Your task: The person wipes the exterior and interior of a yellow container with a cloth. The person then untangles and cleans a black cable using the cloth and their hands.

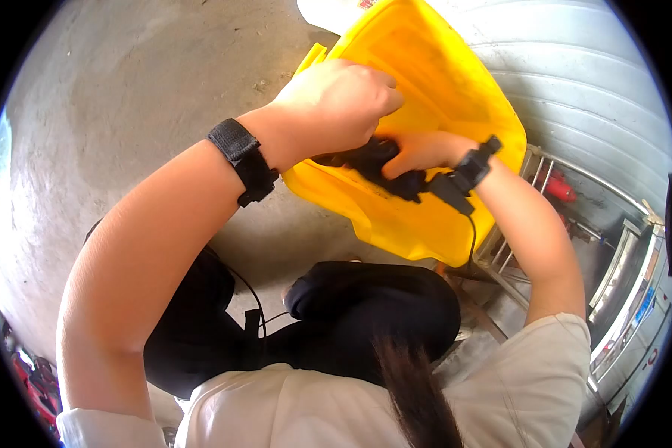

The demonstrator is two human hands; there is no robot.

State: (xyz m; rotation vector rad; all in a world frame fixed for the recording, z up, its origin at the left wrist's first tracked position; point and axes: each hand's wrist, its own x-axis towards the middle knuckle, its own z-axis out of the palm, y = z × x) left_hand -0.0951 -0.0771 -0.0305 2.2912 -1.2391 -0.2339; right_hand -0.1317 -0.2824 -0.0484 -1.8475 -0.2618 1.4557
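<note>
My left hand (pixel 345 101) is curled into a fist over the near side of a yellow plastic tub (pixel 493 93). Whatever its fingers hold, if anything, is hidden from above. Inside the tub, my right hand (pixel 425 151) grips a dark, bulky black object (pixel 381 164). The thumb lies across this object, while the other fingers are mostly out of sight. Its kind is not clear. The object's left end passes just beneath my left fist; I cannot tell whether they touch. The tub is tilted, its open side toward me.
A metal-framed rack (pixel 612 190) stands at the right, with a red item (pixel 558 185) by it. Pale corrugated sheeting (pixel 575 52) rises behind. Concrete floor (pixel 142 82) spreads to the left. A thin black cable (pixel 473 243) hangs from my right wrist strap (pixel 470 172).
</note>
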